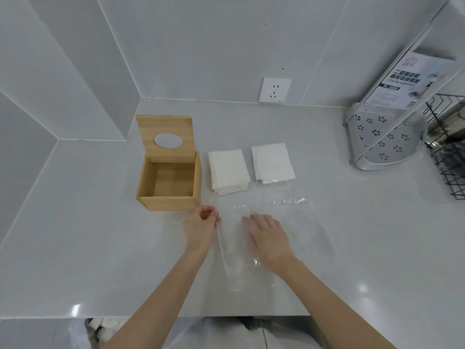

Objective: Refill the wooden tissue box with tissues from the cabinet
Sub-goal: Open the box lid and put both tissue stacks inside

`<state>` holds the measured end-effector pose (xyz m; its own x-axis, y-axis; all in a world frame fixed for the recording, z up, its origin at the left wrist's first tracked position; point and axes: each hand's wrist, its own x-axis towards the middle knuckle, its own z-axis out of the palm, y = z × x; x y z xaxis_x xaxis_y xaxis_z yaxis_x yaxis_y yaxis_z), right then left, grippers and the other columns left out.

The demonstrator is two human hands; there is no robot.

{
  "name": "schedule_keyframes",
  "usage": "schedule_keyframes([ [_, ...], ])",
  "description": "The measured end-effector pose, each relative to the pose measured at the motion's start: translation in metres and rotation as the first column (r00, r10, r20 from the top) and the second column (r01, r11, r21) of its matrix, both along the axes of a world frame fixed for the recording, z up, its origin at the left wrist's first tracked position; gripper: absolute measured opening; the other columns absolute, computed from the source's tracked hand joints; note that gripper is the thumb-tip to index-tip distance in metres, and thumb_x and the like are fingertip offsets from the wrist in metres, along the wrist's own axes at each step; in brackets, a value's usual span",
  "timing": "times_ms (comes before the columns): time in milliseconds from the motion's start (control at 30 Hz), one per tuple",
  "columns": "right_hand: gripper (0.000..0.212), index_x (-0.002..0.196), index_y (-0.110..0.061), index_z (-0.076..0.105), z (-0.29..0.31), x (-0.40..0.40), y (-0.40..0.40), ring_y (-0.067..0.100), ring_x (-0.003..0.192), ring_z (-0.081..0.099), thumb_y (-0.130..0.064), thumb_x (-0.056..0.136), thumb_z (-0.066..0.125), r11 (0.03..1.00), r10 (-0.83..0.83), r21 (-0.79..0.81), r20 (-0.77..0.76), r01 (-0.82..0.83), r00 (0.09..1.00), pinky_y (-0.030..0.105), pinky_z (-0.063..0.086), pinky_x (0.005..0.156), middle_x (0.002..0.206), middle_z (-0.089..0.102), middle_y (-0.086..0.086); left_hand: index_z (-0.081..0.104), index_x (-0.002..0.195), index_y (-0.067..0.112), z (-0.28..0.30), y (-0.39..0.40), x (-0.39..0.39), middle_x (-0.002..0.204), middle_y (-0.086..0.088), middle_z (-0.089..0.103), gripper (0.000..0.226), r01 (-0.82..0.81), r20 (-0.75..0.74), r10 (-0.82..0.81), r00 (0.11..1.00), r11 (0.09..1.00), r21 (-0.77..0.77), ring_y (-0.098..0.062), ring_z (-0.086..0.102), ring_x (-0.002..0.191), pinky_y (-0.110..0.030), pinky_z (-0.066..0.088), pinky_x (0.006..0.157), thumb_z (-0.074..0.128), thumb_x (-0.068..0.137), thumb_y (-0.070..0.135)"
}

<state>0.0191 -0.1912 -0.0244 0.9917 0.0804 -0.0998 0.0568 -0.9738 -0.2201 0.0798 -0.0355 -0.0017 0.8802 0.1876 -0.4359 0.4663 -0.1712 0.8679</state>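
Head view | left hand (201, 229) pinches plastic wrap (271, 230) edge | right hand (268, 239) flat on it | wooden tissue box (169, 170) open beyond left hand

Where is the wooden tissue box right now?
In the head view, the wooden tissue box sits open and empty on the counter, left of two tissue stacks.
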Motion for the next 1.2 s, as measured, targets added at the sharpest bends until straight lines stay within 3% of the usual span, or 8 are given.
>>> schedule_keyframes([
  [167,0.043,0.117,-0.015,0.056,-0.007,0.009,0.004,0.021,0.107,0.047,-0.026,0.080,0.038,0.998,-0.059,0.033,0.059,0.057,0.996,0.032,0.038,0.088,0.115,0.061,0.003,0.054,0.070,0.014,0.004,0.000,-0.002,0.062,-0.007,0.062,0.021,-0.011,-0.019,0.009,1.000,0.998,-0.066,-0.017,0.061,0.059,-0.021,0.053,0.056,0.062,0.081,-0.002],
  [300,0.050,0.130,-0.011,0.044,-0.006,0.025,0.006,0.022,0.124,0.035,-0.028,0.084,0.035,0.994,-0.085,0.067,0.006,0.084,0.996,0.036,0.023,0.105,0.134,0.055,0.013,0.052,0.069,0.012,0.001,0.006,-0.003,0.058,-0.006,0.061,0.022,0.040,-0.020,-0.042,0.999,0.995,-0.089,-0.005,0.059,0.047,-0.020,0.052,0.057,0.061,0.078,-0.006],
  [433,0.056,0.139,-0.009,0.032,-0.004,0.038,0.007,0.020,0.133,0.027,-0.029,0.087,0.037,0.964,-0.156,0.227,0.064,0.138,0.986,0.029,0.007,0.112,0.143,0.044,0.013,0.054,0.080,0.009,-0.006,0.012,-0.001,0.052,0.000,0.063,0.017,0.050,-0.106,-0.070,0.992,0.982,-0.181,-0.012,0.060,0.050,-0.022,0.052,0.055,0.061,0.079,-0.006],
  [567,0.044,0.134,-0.005,0.039,-0.006,0.055,0.012,0.022,0.124,0.038,-0.022,0.094,0.031,0.944,-0.244,0.274,0.203,0.184,0.948,0.033,0.036,0.104,0.132,0.055,0.014,0.058,0.085,0.010,-0.004,0.010,0.002,0.061,-0.006,0.064,0.016,0.074,-0.148,-0.109,0.983,0.971,-0.226,-0.005,0.062,0.046,-0.017,0.052,0.049,0.061,0.081,-0.005],
  [667,0.038,0.134,-0.009,0.042,0.000,0.069,0.021,0.023,0.118,0.050,-0.017,0.097,0.038,0.797,-0.451,0.485,0.082,0.360,0.889,0.034,0.045,0.097,0.129,0.053,0.009,0.061,0.081,0.008,0.000,0.009,0.004,0.064,-0.008,0.063,0.013,0.083,-0.169,-0.126,0.978,0.967,-0.243,-0.002,0.061,0.044,-0.016,0.052,0.047,0.062,0.081,-0.005],
  [800,0.026,0.105,-0.008,0.060,-0.002,0.091,0.025,0.028,0.086,0.060,-0.030,0.092,0.051,0.536,-0.628,0.636,-0.139,0.555,0.766,0.045,0.048,0.086,0.084,0.061,0.010,0.061,0.075,0.010,0.002,0.009,0.004,0.065,-0.009,0.063,0.016,0.077,-0.188,-0.129,0.974,0.963,-0.260,-0.003,0.060,0.043,-0.015,0.053,0.048,0.062,0.081,-0.004],
  [933,0.038,0.087,-0.009,0.061,-0.002,0.103,0.028,0.027,0.086,0.062,-0.046,0.083,0.057,0.455,-0.700,0.537,-0.278,0.710,0.658,0.040,0.049,0.080,0.089,0.065,0.008,0.062,0.078,0.009,0.003,0.010,0.005,0.066,-0.008,0.063,0.013,0.081,-0.200,-0.139,0.970,0.959,-0.272,-0.002,0.060,0.044,-0.015,0.052,0.048,0.062,0.082,-0.004],
  [1200,0.031,0.092,-0.003,0.061,0.007,0.108,0.029,0.021,0.080,0.052,-0.030,0.077,0.070,0.286,-0.738,0.567,-0.383,0.772,0.555,0.027,0.037,0.072,0.094,0.055,0.006,0.063,0.088,0.002,0.003,0.010,0.007,0.068,-0.009,0.064,0.008,0.104,-0.198,-0.157,0.967,0.962,-0.254,-0.001,0.060,0.045,-0.016,0.053,0.051,0.061,0.082,-0.004],
])
